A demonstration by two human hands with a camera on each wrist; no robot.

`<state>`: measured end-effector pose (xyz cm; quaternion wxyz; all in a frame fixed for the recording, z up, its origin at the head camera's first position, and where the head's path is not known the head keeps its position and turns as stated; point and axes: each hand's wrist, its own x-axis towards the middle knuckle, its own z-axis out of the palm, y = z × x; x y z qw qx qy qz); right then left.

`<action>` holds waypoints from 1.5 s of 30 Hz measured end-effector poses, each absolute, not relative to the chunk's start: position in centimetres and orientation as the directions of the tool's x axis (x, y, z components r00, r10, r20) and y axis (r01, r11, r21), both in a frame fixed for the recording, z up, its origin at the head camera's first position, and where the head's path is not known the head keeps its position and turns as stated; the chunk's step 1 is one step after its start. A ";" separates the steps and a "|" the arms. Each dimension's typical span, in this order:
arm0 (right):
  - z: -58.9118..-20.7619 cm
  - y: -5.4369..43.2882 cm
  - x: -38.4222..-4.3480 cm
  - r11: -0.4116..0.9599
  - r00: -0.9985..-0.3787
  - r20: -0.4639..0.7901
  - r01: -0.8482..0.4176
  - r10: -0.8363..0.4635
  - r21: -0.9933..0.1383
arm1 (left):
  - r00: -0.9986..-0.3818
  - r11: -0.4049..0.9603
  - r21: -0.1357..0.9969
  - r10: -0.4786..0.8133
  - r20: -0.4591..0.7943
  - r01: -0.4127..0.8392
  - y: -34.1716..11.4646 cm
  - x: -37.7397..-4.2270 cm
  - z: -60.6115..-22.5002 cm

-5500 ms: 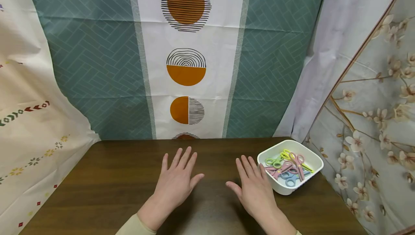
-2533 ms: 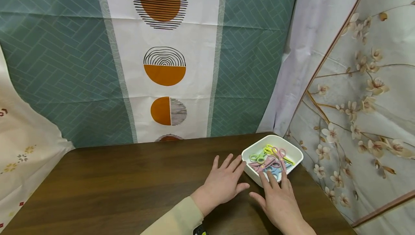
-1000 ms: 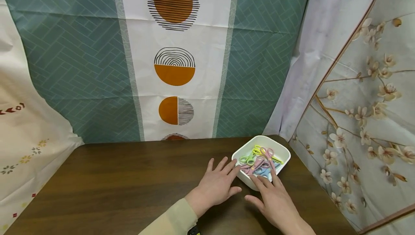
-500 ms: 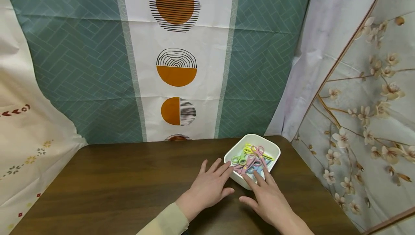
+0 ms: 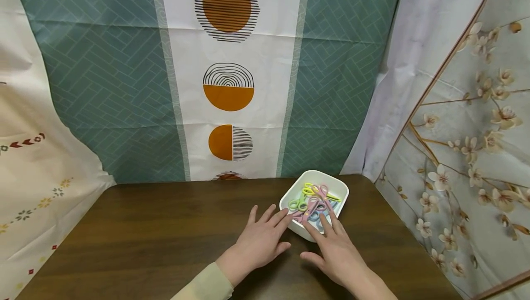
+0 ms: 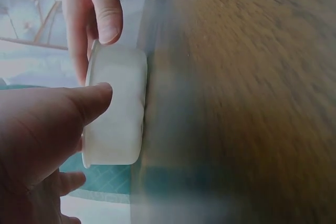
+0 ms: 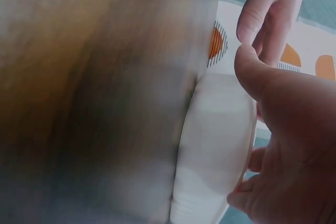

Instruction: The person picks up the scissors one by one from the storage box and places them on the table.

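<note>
A white plastic basin [image 5: 305, 233] with rounded corners stands on the table, holding several children's scissors. Pink scissors [image 5: 311, 206] lie over the pile, with yellow scissors [image 5: 308, 189] behind, green scissors [image 5: 297, 204] on the left and blue ones partly covered. My left hand [image 5: 257, 241] is at the basin's near left corner, fingers spread, fingertips right at the rim. My right hand [image 5: 337, 250] has its fingers extended over the near right rim, tips overlapping the scissors in the head view. Both thumbs point inward, in front of the basin's near wall [image 6: 118, 103].
The dark brown wooden table [image 5: 165, 226] extends left of the basin. A green and white patterned cloth [image 5: 124, 83] hangs behind its back edge. Flowered fabric [image 5: 463, 175] hangs along the right side and a cream cloth [image 5: 45, 162] along the left.
The basin has slid left along the table from the right side, both hands moving with it. Earliest, the hands were apart over the table; then they came to the basin's near rim.
</note>
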<state>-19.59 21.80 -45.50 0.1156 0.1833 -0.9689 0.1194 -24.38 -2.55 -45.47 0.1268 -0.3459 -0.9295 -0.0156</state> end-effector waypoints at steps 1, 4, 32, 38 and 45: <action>-45.5 21.7 -19.6 0.902 -0.905 0.266 -0.388 -0.333 -0.191 | -0.729 0.761 -0.057 0.639 0.246 0.647 -2.8 -24.3 -45.5; -45.3 21.4 -19.8 0.892 -0.897 0.263 -0.409 -0.355 -0.193 | -0.730 0.762 -0.050 0.635 0.254 0.646 -3.4 -24.0 -45.4; -45.5 19.6 -21.6 0.803 -0.843 0.242 -0.534 -0.481 -0.264 | -0.724 0.771 -0.064 0.621 0.302 0.634 -7.4 -22.5 -45.5; -45.7 19.1 -22.2 0.782 -0.835 0.235 -0.549 -0.498 -0.295 | -0.711 0.762 -0.068 0.628 0.316 0.643 -8.2 -22.1 -45.4; -45.6 18.7 -22.8 0.743 -0.820 0.229 -0.572 -0.524 -0.347 | -0.693 0.750 -0.079 0.642 0.326 0.657 -9.1 -21.8 -45.3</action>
